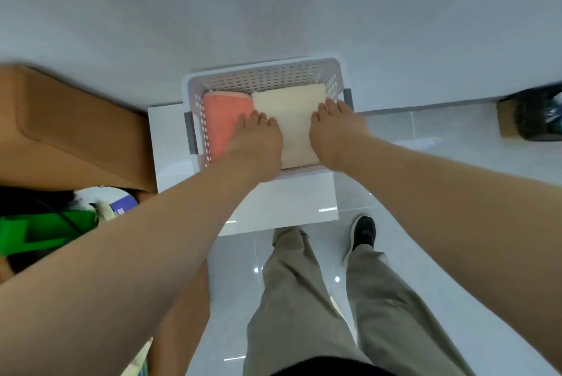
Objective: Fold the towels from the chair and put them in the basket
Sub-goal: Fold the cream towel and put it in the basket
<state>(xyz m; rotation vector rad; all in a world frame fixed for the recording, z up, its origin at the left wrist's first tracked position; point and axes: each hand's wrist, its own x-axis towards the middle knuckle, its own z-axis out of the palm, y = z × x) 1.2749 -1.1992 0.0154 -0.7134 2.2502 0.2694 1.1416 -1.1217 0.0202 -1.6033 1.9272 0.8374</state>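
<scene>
Head view: left hand [258,138] and right hand [334,129] press flat, fingers straight, on cream towel [292,108] in basket [264,80]. Pink towel [222,120] lies folded beside the left hand. Task judged nearly done (no further towels visible).

A white plastic basket [264,77] with perforated walls and a grey handle at each short end is set on a white desk [289,202], its far side close to the wall. Two folded towels are laid flat inside it, side by side and touching. The coral-pink towel [223,120] fills the left part, its folded edge towards the far wall. The cream towel [289,108], the wider of the two, fills the right part and is partly covered by the left hand [258,141] and right hand [334,129] resting on it.
</scene>
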